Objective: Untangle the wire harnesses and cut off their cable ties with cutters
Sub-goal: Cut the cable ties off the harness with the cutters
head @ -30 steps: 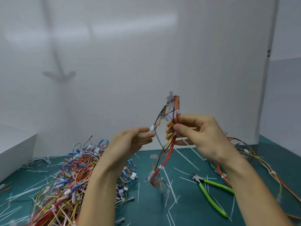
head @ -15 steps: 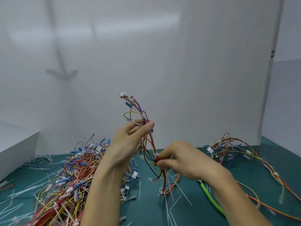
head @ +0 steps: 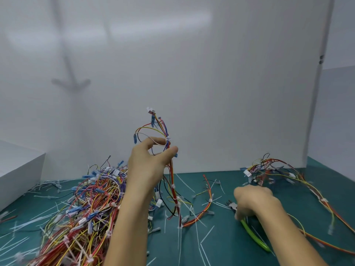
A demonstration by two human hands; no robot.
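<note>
Starting left of our left hand [head: 148,167], we see a tangled pile [head: 86,204] of harnesses heaped on the surface [head: 226,254]. Our left hand is raised and pinches one wire harness [head: 173,191] between thumb and fingers near its upper end. Small connectors [head: 150,110] fan out above the hand, and the rest hangs below it until its tail touches the surface.

We judge the harness light and limp: thin wires that sag, spring and snag on their neighbours. A pinch on the bundled trunk beside a tie should steer it better than a hold on one strand or a connector, which could pull loose. A white cable tie [head: 173,186] binds the trunk just below the hand. It looks like stiff plastic, best cut at its band with the wires kept clear of the blades.

To the right, our right hand [head: 253,200] lies low over the cutters [head: 254,238], covering their pivot. Its fingers are blurred, so we cannot tell whether they grip the green handles. Beyond that hand lies another loose harness [head: 269,169].
</note>
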